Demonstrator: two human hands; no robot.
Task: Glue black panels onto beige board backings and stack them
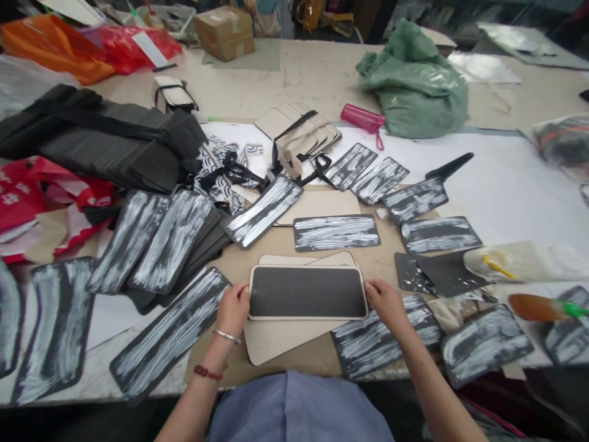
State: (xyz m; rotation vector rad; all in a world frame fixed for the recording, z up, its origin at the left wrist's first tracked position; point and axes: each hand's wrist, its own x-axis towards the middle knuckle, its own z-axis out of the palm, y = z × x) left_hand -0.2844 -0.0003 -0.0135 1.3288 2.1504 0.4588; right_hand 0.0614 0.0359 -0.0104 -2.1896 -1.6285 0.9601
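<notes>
A black rectangular panel with a cream border (pixel 307 292) lies level between my hands, just above or on a few cream panels (pixel 276 344). My left hand (pixel 234 308) pinches its left end, and my right hand (pixel 385 302) pinches its right end. Around them lie dark panels streaked with white: one (pixel 170 334) beside my left hand, one (pixel 337 232) beyond the bordered panel, and one (pixel 389 337) partly under my right forearm.
At the left is a long stack of dark panels (pixel 119 141). A green bag (pixel 414 80) and a pink tube (pixel 361 116) stand farther back. A brush (pixel 536 307) and a whitish container (pixel 515 261) lie at the right. A cardboard box (pixel 224 34) is at the back.
</notes>
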